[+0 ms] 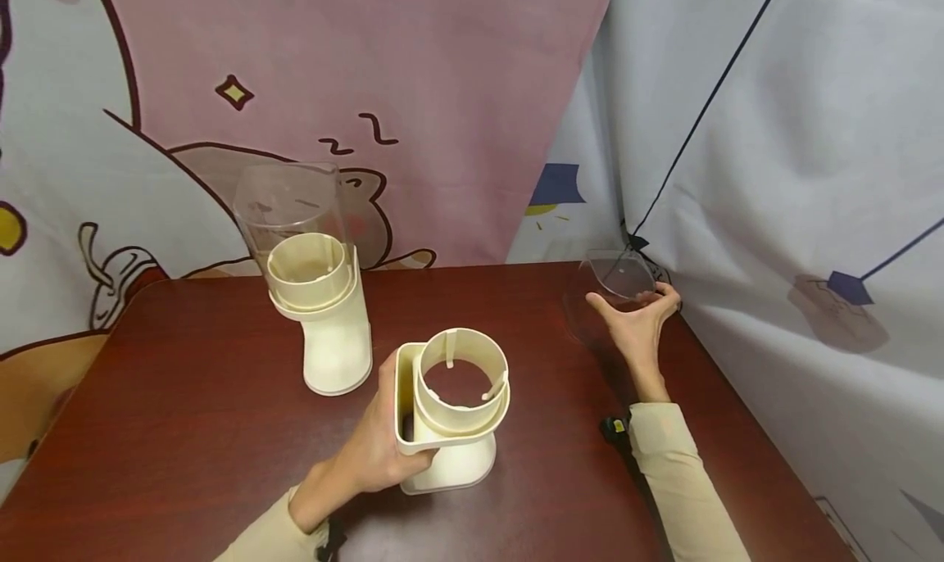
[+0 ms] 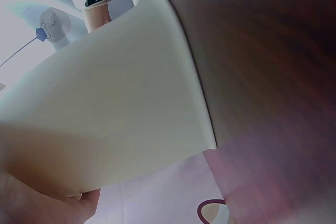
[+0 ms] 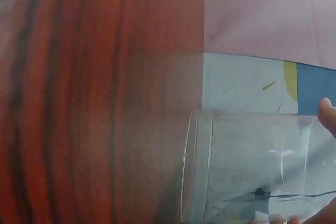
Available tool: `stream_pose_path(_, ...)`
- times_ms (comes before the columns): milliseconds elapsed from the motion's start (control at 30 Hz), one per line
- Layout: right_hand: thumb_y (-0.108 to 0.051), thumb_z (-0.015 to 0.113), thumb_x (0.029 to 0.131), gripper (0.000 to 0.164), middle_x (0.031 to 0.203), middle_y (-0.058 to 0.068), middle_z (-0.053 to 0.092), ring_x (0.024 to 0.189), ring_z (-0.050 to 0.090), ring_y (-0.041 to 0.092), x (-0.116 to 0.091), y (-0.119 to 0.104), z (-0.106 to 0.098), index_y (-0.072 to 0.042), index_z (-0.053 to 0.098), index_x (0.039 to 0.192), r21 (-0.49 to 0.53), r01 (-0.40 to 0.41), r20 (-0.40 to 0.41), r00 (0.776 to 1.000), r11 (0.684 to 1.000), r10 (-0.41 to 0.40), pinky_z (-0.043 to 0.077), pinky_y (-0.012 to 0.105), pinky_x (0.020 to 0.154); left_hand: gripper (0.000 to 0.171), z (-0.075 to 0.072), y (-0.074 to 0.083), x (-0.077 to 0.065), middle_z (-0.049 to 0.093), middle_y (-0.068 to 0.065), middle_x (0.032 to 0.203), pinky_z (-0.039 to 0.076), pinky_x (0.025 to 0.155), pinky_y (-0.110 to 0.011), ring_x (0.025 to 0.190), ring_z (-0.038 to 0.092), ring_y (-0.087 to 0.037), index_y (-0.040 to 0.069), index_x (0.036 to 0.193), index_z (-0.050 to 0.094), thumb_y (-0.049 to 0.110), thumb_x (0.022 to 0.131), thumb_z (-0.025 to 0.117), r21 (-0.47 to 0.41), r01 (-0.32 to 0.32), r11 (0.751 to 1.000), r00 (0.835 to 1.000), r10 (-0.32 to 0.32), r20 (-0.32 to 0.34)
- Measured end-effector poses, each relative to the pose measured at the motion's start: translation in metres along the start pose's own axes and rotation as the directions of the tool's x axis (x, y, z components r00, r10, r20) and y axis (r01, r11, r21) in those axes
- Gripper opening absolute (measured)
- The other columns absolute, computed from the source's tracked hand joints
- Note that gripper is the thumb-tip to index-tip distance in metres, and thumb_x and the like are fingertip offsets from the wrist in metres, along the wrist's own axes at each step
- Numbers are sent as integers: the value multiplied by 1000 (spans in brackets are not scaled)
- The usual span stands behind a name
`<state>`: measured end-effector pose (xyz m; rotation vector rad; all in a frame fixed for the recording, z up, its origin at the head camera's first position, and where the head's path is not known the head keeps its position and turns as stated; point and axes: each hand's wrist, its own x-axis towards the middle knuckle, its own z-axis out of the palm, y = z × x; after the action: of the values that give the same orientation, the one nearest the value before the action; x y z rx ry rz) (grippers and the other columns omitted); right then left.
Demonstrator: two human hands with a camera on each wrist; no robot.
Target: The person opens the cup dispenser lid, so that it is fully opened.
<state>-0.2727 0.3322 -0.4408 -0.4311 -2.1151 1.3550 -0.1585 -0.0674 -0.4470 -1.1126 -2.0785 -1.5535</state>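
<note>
Near the front middle of the table stands a cream plastic base (image 1: 457, 464) with a round, open ring on top. My left hand (image 1: 376, 451) grips its left side, thumb low at the front. In the left wrist view the base's smooth wall (image 2: 115, 103) fills much of the picture, with part of the hand (image 2: 52, 203) at the lower left. At the table's back right, my right hand (image 1: 637, 328) holds a clear cylindrical container (image 3: 252, 161) between thumb and fingers. Its lower end appears close to the tabletop; exact contact is hard to tell.
A second cream base (image 1: 335, 349) stands at the back left, with a clear cylinder (image 1: 291, 193) around its ring. Behind the dark red table (image 1: 221, 447) hangs a pink cartoon cloth (image 1: 457, 95); a pale cloth (image 1: 774, 177) borders the right side.
</note>
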Motion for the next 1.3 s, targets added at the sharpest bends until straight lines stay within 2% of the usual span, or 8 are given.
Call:
stream_pose_path(333,-36,82,77,84,136,5,28,130,28,15,-1,-20,-13,-26,28,140,143,158,-140,980,977,-138,26,34,111,113,-1,1,-1,46,-14,138,35,108,-23,120,51,-18,-3,151,13,8,57,74,0,8,1000,1000,-8,-5)
stream_pose_path(600,-24,63,89,54,132,3,40,131,37,22,-34,-79,-9,-4,38,133,457,383,-69,915,803,-397,30,33,111,119,-7,14,0,38,-8,148,31,112,-23,129,46,-19,6,156,9,17,64,85,25,105,994,994,-106,40)
stream_pose_path(700,-25,58,92,50,136,7,42,134,37,29,-55,-102,-5,-4,40,134,540,395,76,856,743,-511,29,36,113,129,-13,27,-2,25,-2,160,22,117,-23,143,33,-19,16,160,0,38,68,87,53,203,978,977,-206,62)
stream_pose_path(800,-30,53,97,56,141,16,41,137,36,30,-77,-121,2,4,37,138,577,367,256,767,729,-588,28,38,116,121,-17,48,-5,13,-6,166,14,121,-23,152,18,-27,15,161,-5,40,77,80,7,185,983,983,-185,4)
stream_pose_path(967,-54,36,102,79,148,29,34,144,34,30,-111,-138,19,13,28,144,627,229,550,547,744,-631,30,40,119,86,-4,94,-16,9,-15,167,11,120,-17,154,11,-26,2,159,4,11,91,55,-105,85,991,979,-103,-174)
stream_pose_path(1100,-63,17,102,87,157,25,28,148,31,22,-132,-144,30,10,24,150,619,102,694,392,778,-604,30,36,119,86,13,116,-24,1,-19,167,7,119,-12,155,3,-20,-3,158,3,6,90,55,-58,92,994,981,-101,-167)
stream_pose_path(1200,-66,11,100,88,160,17,30,143,39,16,-142,-147,37,3,25,153,600,33,744,343,799,-573,33,31,115,89,21,120,-24,-4,-18,167,8,118,-11,155,1,-17,-1,159,1,2,90,57,-53,127,990,980,-134,-145)
stream_pose_path(1300,-66,8,99,88,158,10,37,137,47,17,-151,-148,42,0,31,153,599,5,746,359,801,-560,37,31,113,88,26,120,-23,-6,-14,168,7,117,-9,155,-1,-12,1,159,0,-1,91,56,-72,170,983,973,-179,-142)
